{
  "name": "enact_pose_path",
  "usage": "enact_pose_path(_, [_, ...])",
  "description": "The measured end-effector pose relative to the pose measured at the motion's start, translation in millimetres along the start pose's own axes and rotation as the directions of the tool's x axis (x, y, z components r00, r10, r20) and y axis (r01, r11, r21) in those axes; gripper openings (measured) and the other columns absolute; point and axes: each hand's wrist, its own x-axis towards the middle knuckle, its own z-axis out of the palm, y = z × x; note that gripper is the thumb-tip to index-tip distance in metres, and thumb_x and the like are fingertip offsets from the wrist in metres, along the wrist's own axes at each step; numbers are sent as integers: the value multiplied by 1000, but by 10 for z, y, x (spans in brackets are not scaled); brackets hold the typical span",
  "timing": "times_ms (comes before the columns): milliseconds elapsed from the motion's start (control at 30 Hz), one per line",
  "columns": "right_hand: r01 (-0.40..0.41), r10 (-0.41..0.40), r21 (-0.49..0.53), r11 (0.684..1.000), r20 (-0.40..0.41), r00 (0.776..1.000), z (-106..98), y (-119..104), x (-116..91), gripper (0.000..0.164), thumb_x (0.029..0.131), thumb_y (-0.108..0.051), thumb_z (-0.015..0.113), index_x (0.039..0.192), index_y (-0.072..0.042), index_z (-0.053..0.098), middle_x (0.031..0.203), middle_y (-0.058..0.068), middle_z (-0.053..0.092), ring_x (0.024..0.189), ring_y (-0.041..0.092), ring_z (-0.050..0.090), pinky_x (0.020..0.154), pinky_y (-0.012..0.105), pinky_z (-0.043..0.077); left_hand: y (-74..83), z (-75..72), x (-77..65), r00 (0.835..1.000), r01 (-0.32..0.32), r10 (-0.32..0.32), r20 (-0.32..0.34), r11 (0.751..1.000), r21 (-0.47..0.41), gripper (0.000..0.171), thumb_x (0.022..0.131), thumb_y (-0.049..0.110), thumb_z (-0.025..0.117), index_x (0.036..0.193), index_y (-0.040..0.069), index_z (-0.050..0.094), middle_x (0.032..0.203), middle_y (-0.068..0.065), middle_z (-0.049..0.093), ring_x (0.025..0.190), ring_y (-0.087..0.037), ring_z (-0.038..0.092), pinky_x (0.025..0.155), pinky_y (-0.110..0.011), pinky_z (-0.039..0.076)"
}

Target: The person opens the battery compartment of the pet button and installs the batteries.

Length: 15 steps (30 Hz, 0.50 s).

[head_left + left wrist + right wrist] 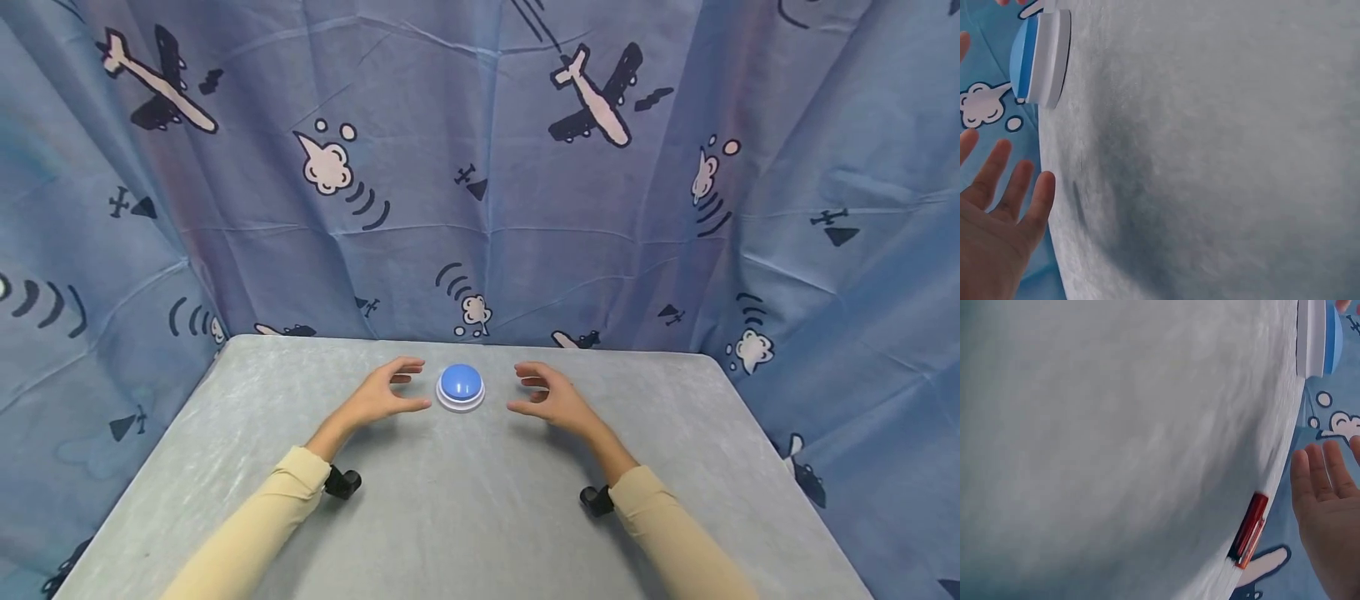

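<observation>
Flanking the blue button on the tabletop, the left hand and right hand are hovering just beside it, relaxed and empty; keeping both evenly spaced is probably favouring balanced control

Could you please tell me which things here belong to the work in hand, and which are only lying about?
Apparently part of the work:
- blue button on a white base, between the hands, untouched
- left hand
- right hand

Apparently just around:
- small red object, lying on the table
- printed curtain behind
</observation>
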Motion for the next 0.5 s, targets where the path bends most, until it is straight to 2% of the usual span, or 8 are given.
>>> enact_pose_path(100, [-6,6,7,1000,18,1000,70,-17,71,76,84,-12,86,146,4,46,145,27,48,130,45,49,103,59,43,14,25,66,1000,-2,1,8,998,58,78,83,21,87,147,1,48,146,-24,49,133,-47,45,105,-57,42])
enact_pose_path(200, [-16,17,-14,1000,35,999,147,18,161,80,83,-17,88,148,1,45,147,23,47,132,40,48,104,55,43,27,54,133,1000,-6,5,13,993,119,80,82,23,88,147,-1,47,146,-23,49,135,-45,43,107,-57,38])
enact_pose_path(500, [-15,21,-91,996,62,998,385,-10,379,89,77,-24,92,149,-1,46,149,16,49,134,37,46,107,51,42,42,187,306,1000,-13,10,16,979,205,83,77,25,91,145,-3,50,146,-20,51,136,-38,43,111,-54,34])
